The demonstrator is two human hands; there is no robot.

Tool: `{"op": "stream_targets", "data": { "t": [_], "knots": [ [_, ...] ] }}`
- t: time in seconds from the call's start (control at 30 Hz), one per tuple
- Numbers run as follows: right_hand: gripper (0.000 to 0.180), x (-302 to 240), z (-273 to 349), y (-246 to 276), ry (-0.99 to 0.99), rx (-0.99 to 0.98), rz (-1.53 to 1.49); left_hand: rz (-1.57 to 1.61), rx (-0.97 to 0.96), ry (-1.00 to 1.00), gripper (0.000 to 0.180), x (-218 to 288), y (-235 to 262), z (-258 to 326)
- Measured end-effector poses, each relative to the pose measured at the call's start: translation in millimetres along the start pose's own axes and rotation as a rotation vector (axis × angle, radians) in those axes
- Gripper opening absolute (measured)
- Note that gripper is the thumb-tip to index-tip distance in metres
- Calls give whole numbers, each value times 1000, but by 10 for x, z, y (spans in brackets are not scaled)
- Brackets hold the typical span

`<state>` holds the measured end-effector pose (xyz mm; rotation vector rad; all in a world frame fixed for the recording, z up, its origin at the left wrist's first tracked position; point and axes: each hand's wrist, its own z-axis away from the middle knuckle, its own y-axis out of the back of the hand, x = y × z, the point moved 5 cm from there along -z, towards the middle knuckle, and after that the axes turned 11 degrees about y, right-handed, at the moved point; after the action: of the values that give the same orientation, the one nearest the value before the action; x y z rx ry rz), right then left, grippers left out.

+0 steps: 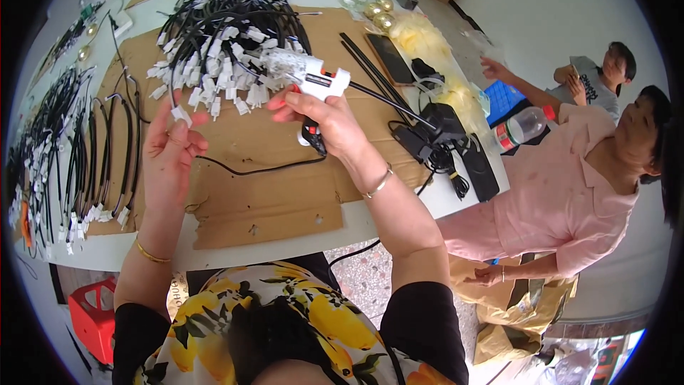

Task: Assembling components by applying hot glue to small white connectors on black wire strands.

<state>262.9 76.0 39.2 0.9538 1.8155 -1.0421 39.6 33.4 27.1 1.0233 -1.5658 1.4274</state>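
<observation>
My left hand (169, 146) pinches a white plug connector (181, 115) at the end of a black cable. The cable runs up from it toward the large pile of black cables (235, 18) with white connectors. In my right hand (331, 117) is a white glue gun (319, 77), fingers wrapped round its handle. Its front end, covered with something clear, points left at the edge of the pile. A black glue stick (374, 96) sticks out of its back. Both hands are above the brown cardboard sheet (271, 217) on the white table.
Finished-looking rows of cables (107, 150) lie on the left. At the right are black sticks (374, 64), a phone (390, 58), black power adapters (427, 135) and yellow fluffy material (427, 43). A person in pink (541, 185) stands at the right by a plastic bottle (524, 130); another is behind.
</observation>
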Motion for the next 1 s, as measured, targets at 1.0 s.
{"op": "stream_targets", "data": {
  "t": [1.0],
  "knots": [
    [43,5,316,-431,-115,-163,373,-199,166,18,16,-57,131,68]
  ]
}}
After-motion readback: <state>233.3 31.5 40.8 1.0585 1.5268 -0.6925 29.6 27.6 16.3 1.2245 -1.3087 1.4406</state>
